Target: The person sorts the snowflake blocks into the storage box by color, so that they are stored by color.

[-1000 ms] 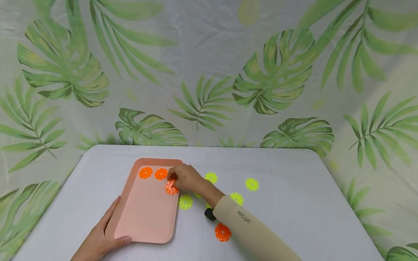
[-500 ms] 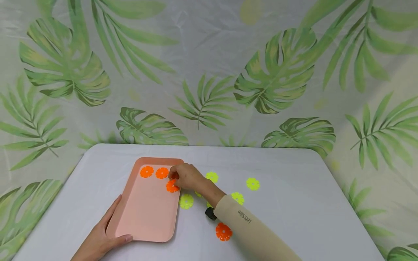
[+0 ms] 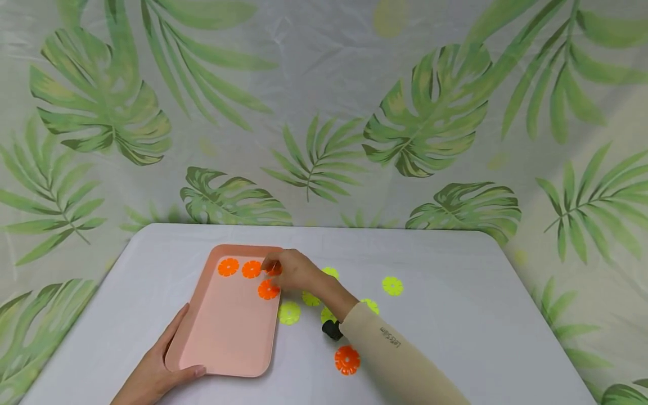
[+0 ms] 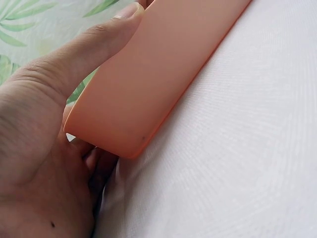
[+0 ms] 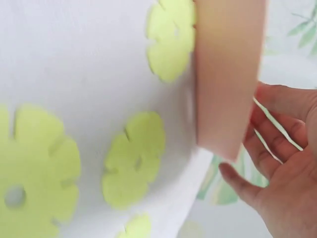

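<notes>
In the head view, my left hand (image 3: 152,365) holds the near left corner of a pink tray (image 3: 223,332). Its thumb (image 4: 99,44) lies along the front rim in the left wrist view. Over the tray's right rim hovers my right hand (image 3: 293,273), fingers spread and loosely bent with nothing pinched. Just below it lies an orange notched flower-shaped disc (image 3: 268,289). Another orange disc (image 3: 274,270) is partly hidden by the fingers. Two more, a left orange disc (image 3: 228,267) and a middle orange disc (image 3: 251,269), lie along the tray's back.
Several yellow-green notched discs (image 3: 289,313) are scattered on the white table (image 3: 455,337) right of the tray. One loose orange disc (image 3: 347,360) lies near the right forearm. A dark device (image 3: 332,329) is worn at the right wrist. Behind the table hangs a leaf-print cloth (image 3: 324,112).
My right hand has let go of the orange disc at the tray's right side and drawn slightly up and right, uncovering part of another orange disc. The left hand stays on the tray.
</notes>
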The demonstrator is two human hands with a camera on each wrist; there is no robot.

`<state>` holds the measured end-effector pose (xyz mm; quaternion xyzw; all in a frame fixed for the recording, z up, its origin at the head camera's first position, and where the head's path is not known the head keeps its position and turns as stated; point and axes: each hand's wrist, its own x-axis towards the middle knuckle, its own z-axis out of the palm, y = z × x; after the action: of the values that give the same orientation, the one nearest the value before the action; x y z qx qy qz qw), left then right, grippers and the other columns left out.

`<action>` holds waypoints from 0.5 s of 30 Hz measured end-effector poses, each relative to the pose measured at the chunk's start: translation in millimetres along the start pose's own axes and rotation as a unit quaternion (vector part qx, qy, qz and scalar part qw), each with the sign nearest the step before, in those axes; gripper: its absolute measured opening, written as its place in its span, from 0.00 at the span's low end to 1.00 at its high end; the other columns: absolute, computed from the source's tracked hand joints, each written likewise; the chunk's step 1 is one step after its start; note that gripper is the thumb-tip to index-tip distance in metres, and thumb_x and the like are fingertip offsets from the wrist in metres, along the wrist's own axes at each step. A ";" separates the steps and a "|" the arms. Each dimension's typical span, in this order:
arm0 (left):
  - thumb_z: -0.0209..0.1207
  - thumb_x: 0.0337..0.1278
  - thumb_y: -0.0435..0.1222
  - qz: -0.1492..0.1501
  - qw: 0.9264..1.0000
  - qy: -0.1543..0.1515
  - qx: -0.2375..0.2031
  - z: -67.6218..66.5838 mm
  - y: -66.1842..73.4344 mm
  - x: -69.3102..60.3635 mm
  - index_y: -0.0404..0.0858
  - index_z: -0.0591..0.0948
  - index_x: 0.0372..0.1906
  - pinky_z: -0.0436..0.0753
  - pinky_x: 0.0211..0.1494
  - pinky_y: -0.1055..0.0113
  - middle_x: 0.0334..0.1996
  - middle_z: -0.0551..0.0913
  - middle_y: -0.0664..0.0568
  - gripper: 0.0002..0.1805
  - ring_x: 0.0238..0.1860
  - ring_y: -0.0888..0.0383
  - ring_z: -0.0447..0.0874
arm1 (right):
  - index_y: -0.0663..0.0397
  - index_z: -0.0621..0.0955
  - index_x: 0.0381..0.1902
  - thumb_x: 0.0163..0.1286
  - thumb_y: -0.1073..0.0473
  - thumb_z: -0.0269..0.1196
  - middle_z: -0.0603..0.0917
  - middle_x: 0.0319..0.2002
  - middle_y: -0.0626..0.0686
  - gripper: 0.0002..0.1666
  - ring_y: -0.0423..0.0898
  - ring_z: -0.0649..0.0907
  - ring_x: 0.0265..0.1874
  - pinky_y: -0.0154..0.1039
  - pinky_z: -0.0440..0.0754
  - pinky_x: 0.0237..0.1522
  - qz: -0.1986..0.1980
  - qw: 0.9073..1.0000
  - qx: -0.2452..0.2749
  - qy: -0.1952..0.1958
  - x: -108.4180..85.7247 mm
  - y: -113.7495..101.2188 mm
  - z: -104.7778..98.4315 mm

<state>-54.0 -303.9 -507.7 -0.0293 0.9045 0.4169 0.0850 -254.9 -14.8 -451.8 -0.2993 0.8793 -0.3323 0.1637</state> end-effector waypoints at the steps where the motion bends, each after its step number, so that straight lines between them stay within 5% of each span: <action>1: 0.74 0.57 0.47 0.000 1.000 0.000 0.000 -0.1 0.1 0.0 0.71 0.38 0.84 0.71 0.54 0.78 0.84 0.54 0.46 0.64 0.57 0.94 0.52 | 0.55 0.86 0.53 0.67 0.66 0.72 0.88 0.49 0.52 0.17 0.46 0.83 0.48 0.31 0.81 0.50 -0.008 1.000 0.008 0.002 -0.7 0.8 -3.2; 8: 0.74 0.56 0.47 0.008 1.000 0.006 0.007 1.1 0.0 -0.6 0.69 0.40 0.84 0.70 0.54 0.79 0.84 0.55 0.46 0.64 0.58 0.93 0.53 | 0.62 0.84 0.56 0.68 0.70 0.69 0.87 0.54 0.62 0.18 0.59 0.83 0.55 0.54 0.79 0.64 -0.054 0.997 0.053 0.021 -13.5 13.9 -29.6; 15: 0.74 0.56 0.47 -0.009 1.000 -0.003 0.000 1.0 -2.1 1.6 0.70 0.39 0.84 0.68 0.54 0.81 0.85 0.52 0.48 0.64 0.58 0.95 0.49 | 0.60 0.84 0.54 0.69 0.68 0.69 0.86 0.54 0.64 0.16 0.62 0.83 0.55 0.60 0.79 0.64 -0.056 0.995 0.078 0.031 -29.7 30.2 -49.3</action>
<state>-55.2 -304.5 -510.2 -0.0357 0.9039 0.4162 0.0917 -268.7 46.2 -434.0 -0.3239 0.8373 -0.4176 0.1404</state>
